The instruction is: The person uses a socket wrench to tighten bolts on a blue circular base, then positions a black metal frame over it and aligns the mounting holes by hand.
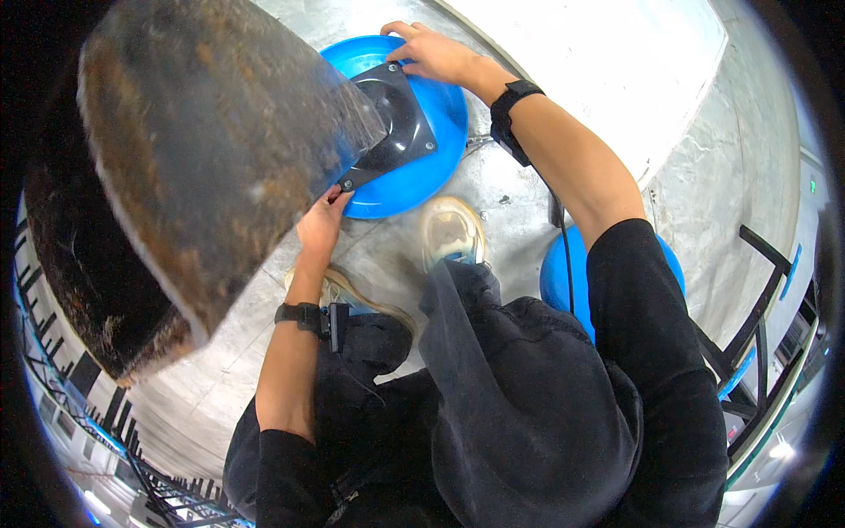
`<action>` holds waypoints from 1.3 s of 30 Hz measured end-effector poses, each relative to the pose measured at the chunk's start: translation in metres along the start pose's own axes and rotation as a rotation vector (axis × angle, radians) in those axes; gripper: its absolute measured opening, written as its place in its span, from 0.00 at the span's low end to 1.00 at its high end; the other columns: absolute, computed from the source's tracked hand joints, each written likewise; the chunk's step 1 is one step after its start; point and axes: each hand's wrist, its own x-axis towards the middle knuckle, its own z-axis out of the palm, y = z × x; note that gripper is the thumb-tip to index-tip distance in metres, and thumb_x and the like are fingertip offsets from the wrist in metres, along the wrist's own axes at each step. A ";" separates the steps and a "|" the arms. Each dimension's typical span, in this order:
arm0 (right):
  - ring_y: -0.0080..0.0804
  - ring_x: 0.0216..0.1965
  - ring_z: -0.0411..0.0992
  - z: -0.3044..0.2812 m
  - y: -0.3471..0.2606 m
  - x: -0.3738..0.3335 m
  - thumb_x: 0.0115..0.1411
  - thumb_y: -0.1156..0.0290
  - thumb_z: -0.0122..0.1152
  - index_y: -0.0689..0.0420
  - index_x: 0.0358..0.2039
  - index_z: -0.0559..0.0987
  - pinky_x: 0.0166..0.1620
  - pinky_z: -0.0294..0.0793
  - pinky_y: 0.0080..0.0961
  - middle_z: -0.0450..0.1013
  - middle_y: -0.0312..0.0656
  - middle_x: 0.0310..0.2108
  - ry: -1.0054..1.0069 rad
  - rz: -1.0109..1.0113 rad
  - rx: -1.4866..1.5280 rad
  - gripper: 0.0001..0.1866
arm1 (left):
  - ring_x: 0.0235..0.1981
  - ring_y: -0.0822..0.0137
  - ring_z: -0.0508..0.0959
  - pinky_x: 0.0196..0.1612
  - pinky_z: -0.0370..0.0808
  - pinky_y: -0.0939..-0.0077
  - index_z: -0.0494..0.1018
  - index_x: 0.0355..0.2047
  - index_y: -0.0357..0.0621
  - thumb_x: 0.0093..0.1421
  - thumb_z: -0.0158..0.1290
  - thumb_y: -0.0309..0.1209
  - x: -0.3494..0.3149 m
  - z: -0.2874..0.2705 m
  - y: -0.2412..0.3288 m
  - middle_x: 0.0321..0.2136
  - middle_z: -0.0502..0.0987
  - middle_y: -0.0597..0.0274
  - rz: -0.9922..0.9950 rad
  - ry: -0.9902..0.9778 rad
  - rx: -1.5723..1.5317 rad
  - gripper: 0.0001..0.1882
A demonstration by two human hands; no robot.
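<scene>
A round blue seat-like disc (453, 132) lies on the floor in front of my feet. Fixed against its middle is a black metal plate (400, 123) with a raised centre and bolts at its visible corners. My right hand (436, 57) rests at the far side, fingers spread between the disc's rim and the plate's far corner. At the near corner, beside a bolt (348, 185), my left hand (321, 222) has thumb and finger pinched together; whatever lies between them is too small to make out. A large dark, stained panel (220, 132) covers the disc's left part.
The dark panel looms close on the left. A white board (598, 70) lies at the far right. Behind my right arm is another rounded blue object (556, 277). Black frames (748, 352) stand at the right edge. My shoes (453, 233) are just below the disc.
</scene>
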 end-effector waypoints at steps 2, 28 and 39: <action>0.40 0.49 0.62 0.000 -0.001 0.000 0.48 0.76 0.59 0.55 0.39 0.79 0.52 0.67 0.33 0.57 0.38 0.54 -0.002 0.011 0.010 0.15 | 0.22 0.56 0.77 0.26 0.72 0.70 0.77 0.23 0.39 0.46 0.61 0.33 -0.001 -0.001 -0.001 0.20 0.77 0.53 0.009 0.005 -0.006 0.10; 0.41 0.48 0.64 0.001 0.018 0.001 0.46 0.76 0.61 0.53 0.38 0.80 0.52 0.68 0.33 0.59 0.38 0.53 0.005 -0.059 -0.050 0.16 | 0.21 0.56 0.77 0.25 0.71 0.67 0.77 0.24 0.43 0.44 0.61 0.35 0.007 0.003 -0.002 0.20 0.77 0.56 0.144 -0.018 0.064 0.10; 0.43 0.47 0.67 -0.019 -0.027 -0.043 0.46 0.74 0.59 0.56 0.41 0.77 0.49 0.69 0.33 0.66 0.49 0.48 0.443 0.227 0.131 0.18 | 0.27 0.59 0.79 0.32 0.74 0.68 0.78 0.31 0.45 0.44 0.61 0.35 0.001 -0.006 -0.003 0.24 0.79 0.60 0.042 -0.056 0.060 0.13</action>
